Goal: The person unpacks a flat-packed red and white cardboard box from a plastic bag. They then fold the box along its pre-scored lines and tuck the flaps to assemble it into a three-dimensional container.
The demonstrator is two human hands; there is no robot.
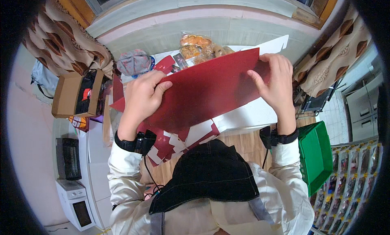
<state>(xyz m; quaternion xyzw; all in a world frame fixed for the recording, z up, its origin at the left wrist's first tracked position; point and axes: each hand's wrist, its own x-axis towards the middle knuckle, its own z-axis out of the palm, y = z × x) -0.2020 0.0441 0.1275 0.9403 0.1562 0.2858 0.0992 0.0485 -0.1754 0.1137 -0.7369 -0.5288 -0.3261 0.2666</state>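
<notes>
A large dark-red cardboard sheet [207, 88] is held up at a slant over the white table. My left hand [147, 90] is closed on its upper left edge, the thumb lying on the near face. At the right end, my right hand [276, 78] grips the sheet with its fingers over the edge and its thumb against the near face. Below the sheet, several red-and-white cut cardboard pieces [166, 147] lie in a pile near my body. The sheet hides part of the tabletop.
Bagged bread [197, 46] and a grey cap [134, 62] rest at the back of the white table [243, 113]. To the left stands an opened brown cardboard box [67, 95]. A green plastic crate [315, 158] is beside my right arm, near a rack of small compartments [349, 186].
</notes>
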